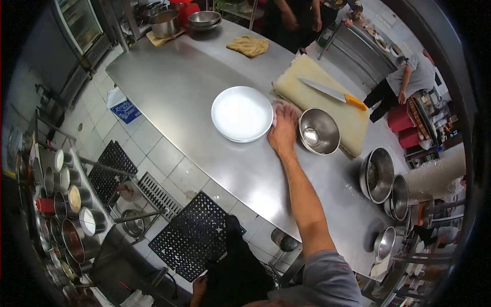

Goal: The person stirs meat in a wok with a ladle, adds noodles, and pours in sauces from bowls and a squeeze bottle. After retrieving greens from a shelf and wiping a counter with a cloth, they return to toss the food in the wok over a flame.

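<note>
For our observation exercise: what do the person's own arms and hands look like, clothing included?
The right hand is bare, with no glove, ring or watch visible. Its arm is uncovered up to a loose grey short sleeve at the upper arm.

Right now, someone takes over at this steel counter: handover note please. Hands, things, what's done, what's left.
Right hand: flat, pressing a pink cloth onto the steel table, between the white plate and the steel bowl.
Left hand: low by the body at the bottom edge; open or shut cannot be told.
Things: the plate looks empty. The bowl is at the near edge of the cutting board, and a knife lies on the board. A yellow cloth lies at the far end.
Done: cloth is down on the table; how much is wiped cannot be told.
Left: probably the rest of the surface around plate and bowl.
</note>
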Available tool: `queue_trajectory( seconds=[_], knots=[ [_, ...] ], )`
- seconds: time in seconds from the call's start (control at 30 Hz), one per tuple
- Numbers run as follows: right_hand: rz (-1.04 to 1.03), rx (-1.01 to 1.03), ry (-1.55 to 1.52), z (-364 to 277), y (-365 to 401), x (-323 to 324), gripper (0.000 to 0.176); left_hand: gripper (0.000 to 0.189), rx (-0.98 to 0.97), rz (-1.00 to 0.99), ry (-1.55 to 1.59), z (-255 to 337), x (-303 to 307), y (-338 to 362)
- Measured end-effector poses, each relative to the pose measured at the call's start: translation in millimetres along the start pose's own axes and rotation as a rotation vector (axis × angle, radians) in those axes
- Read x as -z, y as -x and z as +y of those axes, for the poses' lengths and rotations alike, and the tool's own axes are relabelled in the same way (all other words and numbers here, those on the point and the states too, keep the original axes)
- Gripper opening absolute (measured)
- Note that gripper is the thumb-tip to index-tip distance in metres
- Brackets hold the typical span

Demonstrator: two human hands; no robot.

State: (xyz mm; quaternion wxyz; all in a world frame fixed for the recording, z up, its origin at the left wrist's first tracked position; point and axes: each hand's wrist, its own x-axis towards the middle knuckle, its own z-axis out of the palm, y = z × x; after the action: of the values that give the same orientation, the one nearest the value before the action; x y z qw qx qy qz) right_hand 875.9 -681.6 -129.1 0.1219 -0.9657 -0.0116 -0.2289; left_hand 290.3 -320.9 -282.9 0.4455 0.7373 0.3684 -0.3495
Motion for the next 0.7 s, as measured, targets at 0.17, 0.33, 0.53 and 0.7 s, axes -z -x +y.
queue_trajectory(
  seconds=[0.17,0.33,0.53,0.7],
  knots=[
    [0.041,-0.027,0.005,0.3,-19.0,-3.8,0.058,0.032,0.005,0.085,0.120,-36.5,21.6,12.9],
    [0.104,-0.044,0.107,-9.8,19.5,-1.0,0.054,0.031,-0.017,0.047,-0.063,-84.0,50.6,11.6],
    [0.070,-0.202,0.059,-61.3,100.6,28.0,0.050,0.030,-0.061,-0.013,-0.099,-110.9,122.8,5.7],
    [0.146,-0.147,0.036,-88.0,166.9,31.4,0.050,0.028,-0.326,0.101,-0.263,-169.9,186.8,-38.3]
  ],
)
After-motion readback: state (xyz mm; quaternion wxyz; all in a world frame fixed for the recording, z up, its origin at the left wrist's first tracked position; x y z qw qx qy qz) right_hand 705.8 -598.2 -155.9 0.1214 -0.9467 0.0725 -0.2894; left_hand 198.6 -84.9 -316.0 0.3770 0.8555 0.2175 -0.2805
